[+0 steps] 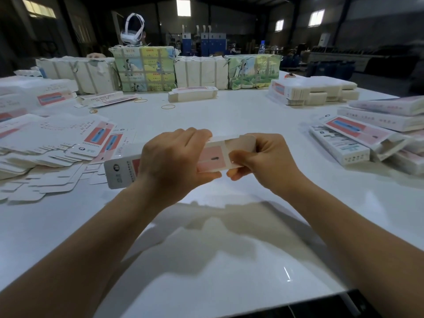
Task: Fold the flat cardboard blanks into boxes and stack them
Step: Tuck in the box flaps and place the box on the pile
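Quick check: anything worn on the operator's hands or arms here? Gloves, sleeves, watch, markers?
Nothing visible. The left hand and right hand are bare, with no gloves, rings or tape on the fingers. Both forearms are uncovered all the way to the frame edge: no sleeves, watch, wristband, cables or tracking markers in the head view.

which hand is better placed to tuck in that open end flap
Right. The right hand already pinches the box at its open end flap; the left hand grips the box's middle, steadying it.
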